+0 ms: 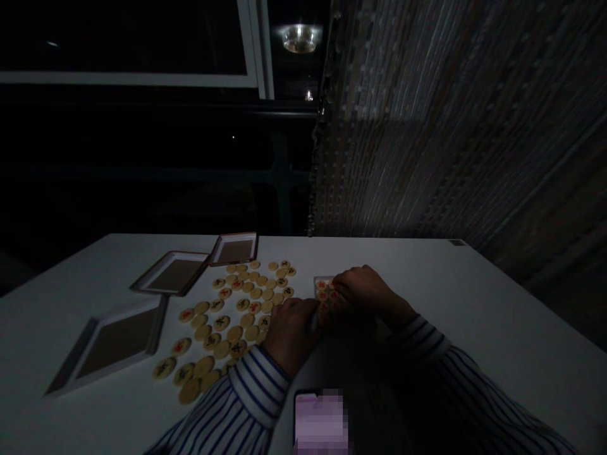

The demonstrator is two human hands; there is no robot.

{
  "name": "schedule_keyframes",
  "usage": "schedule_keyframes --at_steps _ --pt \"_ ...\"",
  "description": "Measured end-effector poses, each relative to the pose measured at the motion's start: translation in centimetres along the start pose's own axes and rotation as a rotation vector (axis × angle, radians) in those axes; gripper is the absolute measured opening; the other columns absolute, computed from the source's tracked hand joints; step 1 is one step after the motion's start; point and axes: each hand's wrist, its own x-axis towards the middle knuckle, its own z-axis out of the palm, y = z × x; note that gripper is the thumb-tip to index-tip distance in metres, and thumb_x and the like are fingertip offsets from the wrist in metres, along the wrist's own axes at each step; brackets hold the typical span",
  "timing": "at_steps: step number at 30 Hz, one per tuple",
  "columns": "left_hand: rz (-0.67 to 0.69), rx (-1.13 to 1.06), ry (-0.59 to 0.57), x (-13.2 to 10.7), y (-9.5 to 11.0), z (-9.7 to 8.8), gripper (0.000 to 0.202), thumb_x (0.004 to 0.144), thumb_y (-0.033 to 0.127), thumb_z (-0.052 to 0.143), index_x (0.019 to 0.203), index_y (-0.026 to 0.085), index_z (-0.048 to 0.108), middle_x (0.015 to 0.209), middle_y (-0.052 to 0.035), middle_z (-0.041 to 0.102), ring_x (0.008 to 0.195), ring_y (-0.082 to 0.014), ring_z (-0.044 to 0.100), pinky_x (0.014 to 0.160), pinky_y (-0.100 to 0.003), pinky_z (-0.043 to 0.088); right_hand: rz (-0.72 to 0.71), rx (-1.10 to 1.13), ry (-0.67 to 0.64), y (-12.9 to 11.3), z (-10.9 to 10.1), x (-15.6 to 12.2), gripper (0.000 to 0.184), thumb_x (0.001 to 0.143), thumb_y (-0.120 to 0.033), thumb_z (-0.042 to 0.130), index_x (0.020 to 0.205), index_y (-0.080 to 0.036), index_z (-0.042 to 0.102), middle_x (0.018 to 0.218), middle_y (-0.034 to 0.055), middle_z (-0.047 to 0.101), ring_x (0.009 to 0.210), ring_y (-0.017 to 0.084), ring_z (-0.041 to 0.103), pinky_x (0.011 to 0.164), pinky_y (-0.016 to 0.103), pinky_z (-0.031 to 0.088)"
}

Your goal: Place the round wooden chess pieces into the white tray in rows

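Observation:
Several round wooden game discs (pixel 237 313) with red or black characters lie spread on the white table (pixel 474 316). A small tray (pixel 324 287) holds several red-marked discs in rows. My left hand (pixel 291 332) rests curled at the tray's left edge, fingers closed against it. My right hand (pixel 367 291) lies over the tray's right side, fingers bent down onto the discs. What the fingers pinch is hidden in the dim light. Both sleeves are striped.
Three shallow box trays lie at the left: a large one (pixel 116 344), a middle one (pixel 173 275) and a small one (pixel 236 249). A phone (pixel 320 420) lies at the near edge. A dark window and a beaded curtain (pixel 427 126) stand behind the table.

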Motion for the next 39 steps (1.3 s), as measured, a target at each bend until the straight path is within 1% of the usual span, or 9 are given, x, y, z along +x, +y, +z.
schedule_keyframes --at_steps 8,13,18,23,27,33,39 --pt "-0.001 0.023 0.016 0.02 -0.03 0.05 0.027 0.081 0.038 0.051 0.104 0.028 0.061 0.095 -0.0021 0.066 0.095 -0.0222 0.056 0.077 -0.033 0.036 -0.01 0.0 0.012 0.1 0.35 0.14 0.026 0.088 -0.031 0.041 0.098 -0.021 0.063 0.095 0.0095 0.068 0.089 0.021 0.061 0.071 0.031 0.036" --pt "0.004 0.004 -0.009 0.08 0.05 -0.08 0.026 0.082 0.037 0.049 0.104 0.029 0.061 0.094 -0.0015 0.067 0.094 -0.0222 0.056 0.076 -0.033 0.037 -0.021 0.002 0.007 -0.04 0.32 0.14 0.028 0.089 -0.031 0.039 0.095 -0.019 0.064 0.096 0.0106 0.067 0.09 0.022 0.06 0.072 0.032 0.036" --pt "-0.012 0.02 -0.009 0.01 0.27 -0.41 0.028 0.081 0.036 0.051 0.106 0.028 0.061 0.096 -0.0024 0.067 0.096 -0.0223 0.056 0.078 -0.033 0.037 -0.026 -0.018 0.008 -0.07 0.26 0.13 0.027 0.089 -0.03 0.039 0.097 -0.02 0.063 0.097 0.0098 0.067 0.09 0.022 0.059 0.072 0.032 0.036" --pt "-0.011 0.029 -0.029 0.04 0.16 -0.27 0.027 0.082 0.038 0.05 0.105 0.028 0.061 0.095 -0.0026 0.067 0.097 -0.0218 0.056 0.079 -0.032 0.037 -0.021 -0.016 0.021 -0.18 0.12 0.04 0.029 0.09 -0.03 0.036 0.098 -0.02 0.062 0.096 0.01 0.066 0.089 0.022 0.059 0.072 0.033 0.035" --pt "0.005 0.024 -0.007 -0.05 0.01 -0.08 0.028 0.083 0.038 0.049 0.105 0.028 0.06 0.095 -0.0028 0.066 0.096 -0.022 0.056 0.079 -0.033 0.037 -0.018 -0.009 0.037 -0.26 0.27 0.12 0.03 0.091 -0.032 0.035 0.098 -0.021 0.062 0.095 0.0096 0.065 0.089 0.022 0.058 0.072 0.033 0.034" --pt "0.019 0.016 -0.011 -0.05 -0.09 0.0 0.026 0.082 0.037 0.05 0.103 0.027 0.061 0.093 -0.0026 0.066 0.095 -0.0222 0.056 0.078 -0.033 0.037 -0.021 0.001 0.029 -0.2 0.54 0.18 0.028 0.087 -0.035 0.042 0.104 -0.022 0.06 0.099 0.0107 0.063 0.09 0.023 0.056 0.073 0.033 0.034" --pt "0.009 0.016 -0.005 0.04 0.02 -0.02 0.027 0.083 0.037 0.049 0.106 0.028 0.061 0.096 -0.0023 0.067 0.096 -0.0218 0.056 0.08 -0.033 0.037 -0.028 -0.005 0.024 -0.27 0.37 0.17 0.027 0.086 -0.034 0.043 0.106 -0.024 0.059 0.099 0.0103 0.062 0.091 0.024 0.056 0.073 0.035 0.034"
